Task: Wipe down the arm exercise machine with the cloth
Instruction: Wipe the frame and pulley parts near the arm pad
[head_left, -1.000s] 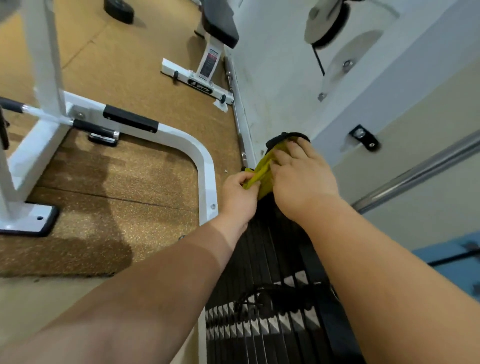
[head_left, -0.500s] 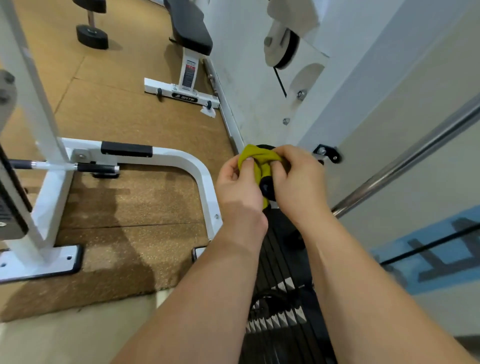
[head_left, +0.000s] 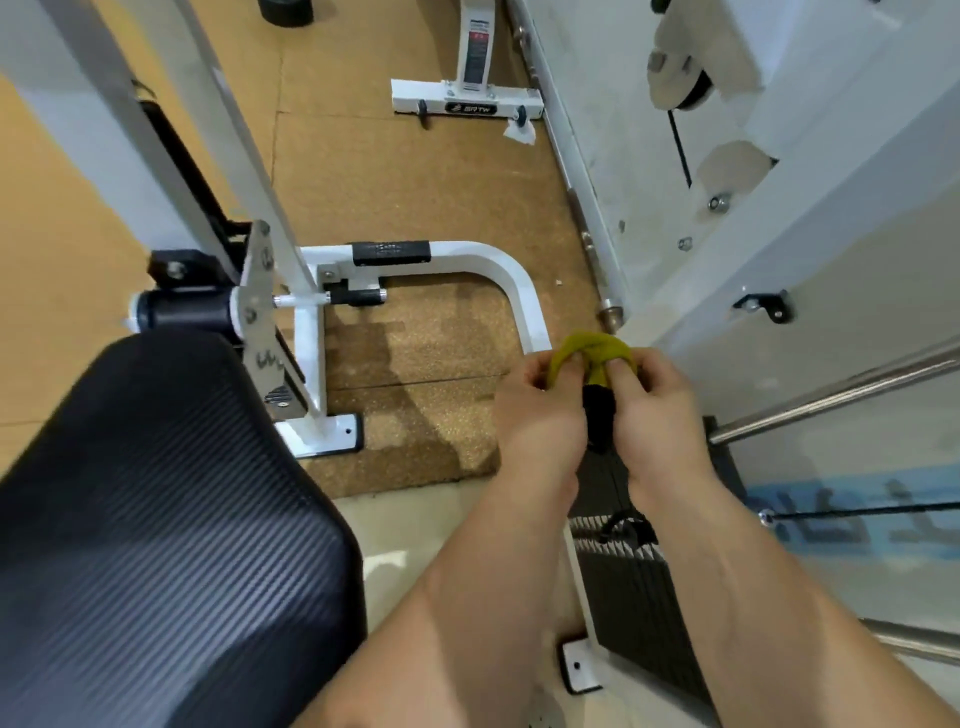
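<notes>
Since the prev. frame my view has swung left and a black ribbed pad (head_left: 156, 519) has come into the lower-left corner; both hands have kept hold of the cloth and sit a bit further right in frame.

L hand (head_left: 540, 410) pinches the yellow-green cloth (head_left: 592, 351) w/ curled fingers and thumb; R hand (head_left: 654, 410) does the same from the other side, its fingertips pressed into the fabric; the two hands are nearly touching. Cloth is bunched in a hump over the top of a black knob (head_left: 598, 410); the knob shows in the gap between my palms; can't tell how much of it the cloth covers at the back.

Below the wrists, between my forearms, lies the dark weight stack (head_left: 634, 587) w/ its row of white markers; a black cord loop rests on it.

Just left of the hands a white frame tube (head_left: 498, 270) bends round a corner, w/ a black sleeve on its top run; it stands on the cork floor (head_left: 415, 182). To the right a steel rod (head_left: 831, 395) slants across the pale wall; a black bracket (head_left: 769, 306) is fixed above it. Further off, a barbell (head_left: 587, 228) lies along the wall foot; a white bench base (head_left: 467, 98) stands near the top edge.
</notes>
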